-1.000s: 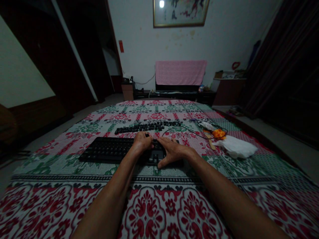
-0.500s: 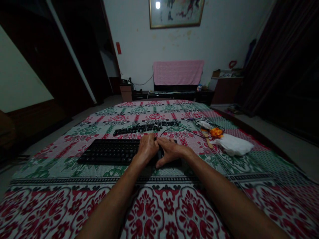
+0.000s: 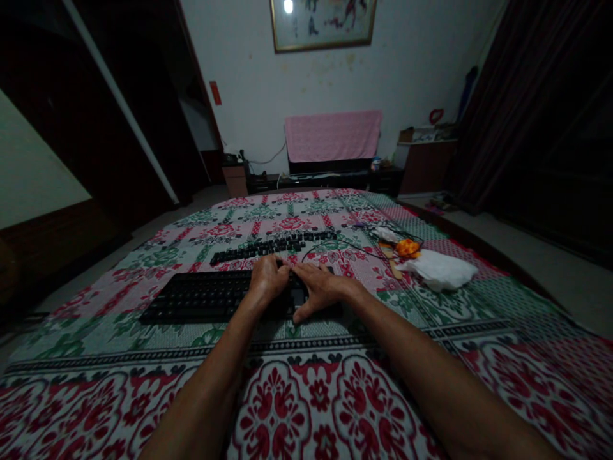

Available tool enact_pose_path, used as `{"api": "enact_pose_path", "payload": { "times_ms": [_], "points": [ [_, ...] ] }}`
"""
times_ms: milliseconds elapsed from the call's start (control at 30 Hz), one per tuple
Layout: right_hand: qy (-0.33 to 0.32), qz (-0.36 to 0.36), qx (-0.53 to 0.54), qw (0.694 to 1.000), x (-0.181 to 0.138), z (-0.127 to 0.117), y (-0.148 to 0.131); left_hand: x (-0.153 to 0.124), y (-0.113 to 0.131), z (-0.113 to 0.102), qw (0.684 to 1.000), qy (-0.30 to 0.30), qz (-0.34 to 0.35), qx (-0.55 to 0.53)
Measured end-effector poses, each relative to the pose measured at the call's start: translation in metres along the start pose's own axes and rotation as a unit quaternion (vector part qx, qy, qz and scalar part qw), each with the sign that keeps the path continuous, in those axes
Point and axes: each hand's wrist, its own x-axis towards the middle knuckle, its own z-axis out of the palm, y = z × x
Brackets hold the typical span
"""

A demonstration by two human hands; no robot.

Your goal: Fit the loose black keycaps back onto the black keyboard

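Red-and-green patterned cloth point(image 3: 320, 396) bears the black keyboard point(image 3: 196, 298); my right hand point(image 3: 320, 285) spreads, unclenched, over its right part; my left hand point(image 3: 267, 278) curls alongside, its hold I cannot tell. Beyond lie loose keys point(image 3: 283, 244); a pink towel point(image 3: 334, 137) hangs below a framed picture point(image 3: 323, 25).

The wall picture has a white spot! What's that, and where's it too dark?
In the head view, the spot on the wall picture is probably glare from a light; also in the head view, the curtain is very dark, and the keyboard is too dim to read its letters.
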Motion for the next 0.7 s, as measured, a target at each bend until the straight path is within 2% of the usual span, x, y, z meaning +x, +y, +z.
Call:
{"api": "enact_pose_path", "payload": {
  "times_ms": [100,167,267,333,500,700],
  "points": [
    [0.004,0.008,0.002,1.000,-0.001,0.000,-0.001,0.009,-0.010,-0.004,0.995,0.001,-0.048,-0.092],
    [0.007,0.010,0.001,1.000,-0.002,-0.001,-0.001,0.012,-0.013,-0.009,0.986,-0.021,-0.074,-0.146],
    [0.022,-0.004,0.001,1.000,-0.002,-0.003,-0.001,0.012,-0.012,-0.014,0.985,-0.025,-0.075,-0.155],
    [0.062,-0.033,0.015,0.997,0.001,-0.002,0.001,0.011,-0.010,-0.014,0.989,-0.012,-0.056,-0.135],
    [0.219,-0.081,0.060,0.970,0.011,0.000,0.002,0.010,-0.009,-0.009,0.993,0.010,-0.020,-0.113],
    [0.247,-0.055,0.078,0.964,0.014,-0.001,-0.001,0.010,-0.007,-0.009,0.990,0.025,-0.022,-0.138]
  ]
}}
